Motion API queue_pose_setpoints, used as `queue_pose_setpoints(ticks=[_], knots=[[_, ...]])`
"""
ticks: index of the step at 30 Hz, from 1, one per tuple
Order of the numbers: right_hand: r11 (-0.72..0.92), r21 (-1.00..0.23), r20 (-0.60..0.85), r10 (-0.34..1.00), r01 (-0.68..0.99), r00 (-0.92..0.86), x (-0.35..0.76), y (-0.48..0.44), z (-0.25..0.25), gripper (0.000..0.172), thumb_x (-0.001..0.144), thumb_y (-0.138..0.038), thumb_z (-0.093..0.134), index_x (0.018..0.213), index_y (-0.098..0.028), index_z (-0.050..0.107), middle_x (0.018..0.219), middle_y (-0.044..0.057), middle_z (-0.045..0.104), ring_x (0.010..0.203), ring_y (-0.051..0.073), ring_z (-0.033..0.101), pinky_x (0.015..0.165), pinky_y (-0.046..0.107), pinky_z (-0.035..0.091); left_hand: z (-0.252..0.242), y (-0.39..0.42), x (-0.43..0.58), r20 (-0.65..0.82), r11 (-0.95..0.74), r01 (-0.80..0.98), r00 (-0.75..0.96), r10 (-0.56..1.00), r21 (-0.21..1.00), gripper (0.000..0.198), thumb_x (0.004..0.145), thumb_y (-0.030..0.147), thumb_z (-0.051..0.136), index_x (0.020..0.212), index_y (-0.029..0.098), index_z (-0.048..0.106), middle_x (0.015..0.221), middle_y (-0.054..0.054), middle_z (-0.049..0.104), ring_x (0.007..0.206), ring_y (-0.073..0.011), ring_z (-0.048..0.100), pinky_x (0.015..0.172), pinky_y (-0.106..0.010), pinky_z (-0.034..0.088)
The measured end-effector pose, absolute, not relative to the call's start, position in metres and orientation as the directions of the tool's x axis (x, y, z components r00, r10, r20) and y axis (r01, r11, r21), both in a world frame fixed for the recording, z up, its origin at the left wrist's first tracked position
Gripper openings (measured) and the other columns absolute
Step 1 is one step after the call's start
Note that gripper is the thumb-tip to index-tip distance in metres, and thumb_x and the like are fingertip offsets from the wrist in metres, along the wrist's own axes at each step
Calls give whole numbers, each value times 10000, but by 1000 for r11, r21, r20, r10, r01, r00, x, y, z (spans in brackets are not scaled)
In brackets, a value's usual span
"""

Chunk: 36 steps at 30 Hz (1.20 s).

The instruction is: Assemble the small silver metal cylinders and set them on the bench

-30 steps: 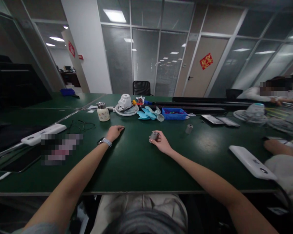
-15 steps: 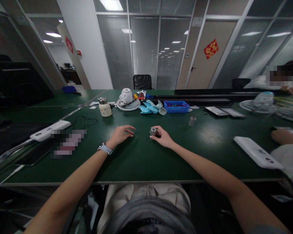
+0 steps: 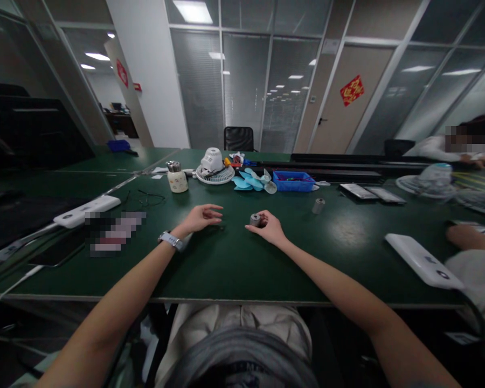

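My right hand has its thumb and fingers around a small silver metal cylinder, held upright with a dark detail at its top. To the left, my left hand hovers over the green table with its fingers apart and nothing between them; a watch is on that wrist. Just below its fingertips lies a tiny dark piece, too small to name. A second silver metal cylinder stands on the table to the right, apart from both hands.
At the back are a cream bottle, a white fan part, light blue fan blades and a blue tray. White power banks lie left and right. A co-worker's arm is at the right edge.
My left hand has shifted slightly and its fingers are a little more spread. The tiny dark piece now shows on the table below it. My right hand keeps the cylinder.
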State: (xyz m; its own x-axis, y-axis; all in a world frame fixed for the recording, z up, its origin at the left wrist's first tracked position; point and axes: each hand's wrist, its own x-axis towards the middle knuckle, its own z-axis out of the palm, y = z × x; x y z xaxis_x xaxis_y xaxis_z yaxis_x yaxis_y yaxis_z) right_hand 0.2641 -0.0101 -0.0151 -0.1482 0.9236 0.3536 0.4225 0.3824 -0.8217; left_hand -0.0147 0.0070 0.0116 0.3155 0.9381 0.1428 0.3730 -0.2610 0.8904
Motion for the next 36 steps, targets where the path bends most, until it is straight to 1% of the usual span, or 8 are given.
queue_pose_setpoints(ticks=[5, 12, 16, 20, 28, 30, 33, 36], knots=[[355, -888, 298, 928, 291, -223, 269, -12, -15, 418, 705, -320, 757, 1067, -159, 622, 1048, 99, 699, 965, 191, 666, 908, 386, 510, 4, 16, -20, 187, -161, 371, -35, 982, 915, 495, 786, 445, 571, 1151, 114, 613, 875, -122, 734, 723, -183, 678, 672, -306, 524], [372, -898, 323, 920, 234, -225, 287, -1, -14, 434, 736, -272, 717, 1139, -149, 615, 1091, 114, 693, 999, 198, 663, 934, 402, 503, 2, 9, -8, 244, -171, 526, -73, 967, 833, 432, 813, 504, 443, 776, 150, 687, 733, -86, 723, 672, -193, 650, 632, -274, 470], [300, -873, 383, 910, 385, 159, 341, 21, -8, 505, 662, -346, 763, 1099, -132, 631, 1043, 128, 706, 937, 223, 676, 871, 392, 522, 5, 5, -7, 266, -143, 652, -94, 960, 745, 454, 802, 493, 414, 610, 181, 683, 672, -71, 709, 665, -211, 633, 618, -281, 439], [-61, -780, 399, 717, 622, 571, 413, 30, -6, 543, 592, -412, 804, 1052, -157, 669, 985, 133, 721, 933, 275, 672, 851, 411, 500, 5, 5, -6, 262, -132, 658, -103, 960, 741, 408, 769, 429, 418, 610, 180, 699, 642, -64, 703, 654, -218, 626, 600, -276, 429], [-355, -784, 275, 538, 510, 797, 468, 26, -13, 446, 645, -343, 765, 1054, -207, 653, 1046, 119, 697, 998, 294, 632, 891, 433, 447, 5, 7, -6, 220, -97, 647, -111, 969, 756, 417, 725, 365, 368, 653, 154, 721, 666, -86, 685, 641, -224, 602, 567, -292, 401], [-365, -799, 261, 507, 479, 821, 463, 24, -10, 553, 633, -317, 755, 1148, -199, 590, 1125, 139, 657, 1054, 313, 595, 943, 485, 399, 4, 8, -7, 210, -89, 645, -113, 971, 759, 421, 723, 366, 365, 687, 151, 725, 663, -84, 679, 646, -226, 603, 571, -293, 401], [-269, -769, 466, 384, 579, 797, 439, 16, 0, 756, 626, -285, 721, 1308, -148, 426, 1313, 199, 506, 1244, 346, 435, 1046, 559, 250, 1, 10, -8, 221, -89, 652, -123, 968, 753, 399, 739, 360, 369, 689, 161, 711, 674, -75, 684, 665, -222, 613, 593, -291, 405], [11, -611, 706, 461, 792, 538, 388, 5, 7, 583, 747, -313, 607, 1283, -131, 467, 1325, 187, 472, 1289, 317, 370, 1073, 531, 224, 1, 10, -7, 254, -91, 674, -147, 956, 733, 386, 785, 365, 366, 656, 176, 677, 684, -67, 693, 676, -216, 621, 616, -287, 411]])
